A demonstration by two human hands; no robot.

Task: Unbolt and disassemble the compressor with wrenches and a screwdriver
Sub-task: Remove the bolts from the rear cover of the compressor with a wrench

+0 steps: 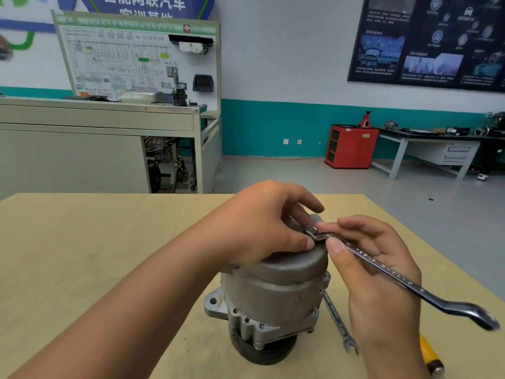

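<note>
Big grey training stand (95,149) fills back left, wiring-diagram board (136,58) upright on top; its open lower bay (172,165) holds hoses, wires and dark machinery, details too small to tell. White wall with teal band, dark poster (429,42) top right, grey floor. Workbench (426,143) at right wall with a drawer unit (459,154) under it, drawers closed, dark clutter on top. Red cabinet (352,147) just beside the bench, open shelves on its left side – contents cannot be made out – red jack stand (366,120) on top. Tan table (82,255) in foreground. Compressor (273,291) stands upright on the table near its right-centre, black pulley end down, grey domed cap up. Left hand (262,222) sits on the cap, fingers curled over its far edge, thumb tip pressed on the cap just beside the wrench head. Right hand (382,269) pinches the ring wrench (396,277) between thumb and curled fingers close to the ring end – that end sits over a bolt on the cap's top, the shank slopes down to the right, far end blurred. Open-end wrench (338,324) lies flat on the table just right of the compressor, partly under the right hand. Screwdriver (429,354), yellow handle, lies near the bottom right edge.
</note>
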